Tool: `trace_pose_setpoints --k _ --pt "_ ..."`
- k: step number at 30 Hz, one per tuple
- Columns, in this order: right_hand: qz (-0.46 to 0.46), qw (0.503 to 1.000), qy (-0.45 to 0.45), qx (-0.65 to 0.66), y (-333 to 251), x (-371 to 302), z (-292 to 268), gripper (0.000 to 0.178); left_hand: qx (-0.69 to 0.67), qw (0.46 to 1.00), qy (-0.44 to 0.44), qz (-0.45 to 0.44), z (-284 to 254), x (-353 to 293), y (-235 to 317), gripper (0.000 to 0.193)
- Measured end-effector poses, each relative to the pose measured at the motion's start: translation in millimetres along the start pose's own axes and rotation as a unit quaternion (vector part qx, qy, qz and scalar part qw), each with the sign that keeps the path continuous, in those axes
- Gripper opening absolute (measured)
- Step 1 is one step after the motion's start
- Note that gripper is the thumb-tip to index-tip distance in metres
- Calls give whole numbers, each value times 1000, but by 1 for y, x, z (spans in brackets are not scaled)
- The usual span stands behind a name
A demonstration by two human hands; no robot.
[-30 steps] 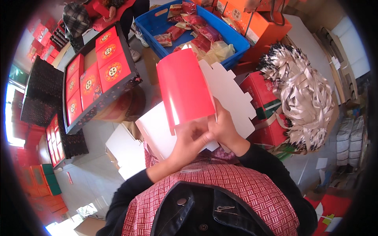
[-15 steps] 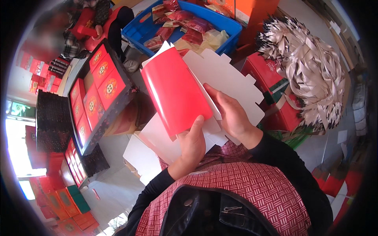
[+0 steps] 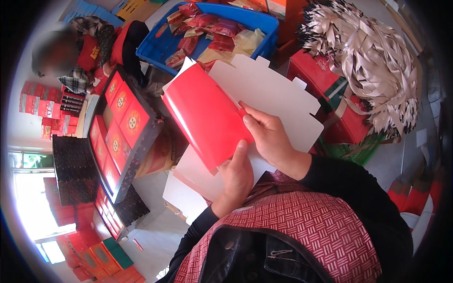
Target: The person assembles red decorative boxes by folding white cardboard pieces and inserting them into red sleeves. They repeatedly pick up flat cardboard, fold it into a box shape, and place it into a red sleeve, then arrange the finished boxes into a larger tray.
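A glossy red card sheet (image 3: 203, 113), white inside and bent into a curve, is held up in front of me. My left hand (image 3: 237, 177) grips its near lower edge, with the thumb on the red face and the fingers hidden behind. My right hand (image 3: 273, 139) pinches the right edge, its thumb on the red side and its fingertips at the rim. Beneath and behind it spreads a flat white die-cut cardboard blank (image 3: 278, 99) with notched tabs, reaching down to my lap.
A blue crate (image 3: 269, 40) of red and yellow packets stands ahead. On the left is a black tray (image 3: 134, 165) of red boxes, with a co-worker (image 3: 94, 52) beyond it. A heap of beige ribbons (image 3: 377, 70) covers red boxes (image 3: 347, 125) at right.
My right hand has moved onto the red sheet's right edge, its thumb now on the red face. The left hand keeps its grip. The view has shifted a little.
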State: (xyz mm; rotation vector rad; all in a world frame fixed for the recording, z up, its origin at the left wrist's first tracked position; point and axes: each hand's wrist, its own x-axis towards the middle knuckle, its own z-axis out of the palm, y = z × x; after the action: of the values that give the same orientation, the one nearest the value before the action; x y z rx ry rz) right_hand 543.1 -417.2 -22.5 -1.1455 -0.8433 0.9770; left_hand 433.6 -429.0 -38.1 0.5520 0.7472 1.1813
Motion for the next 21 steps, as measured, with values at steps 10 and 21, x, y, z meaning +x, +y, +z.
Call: trace_pose_setpoints --k 10,21 --pt "1 1000 -2 18 -7 -12 3 37 19 1000 16 4 4 1 -2 50" --pt "-113 978 32 -170 2 -14 5 35 14 999 1 -29 5 -2 1 41"
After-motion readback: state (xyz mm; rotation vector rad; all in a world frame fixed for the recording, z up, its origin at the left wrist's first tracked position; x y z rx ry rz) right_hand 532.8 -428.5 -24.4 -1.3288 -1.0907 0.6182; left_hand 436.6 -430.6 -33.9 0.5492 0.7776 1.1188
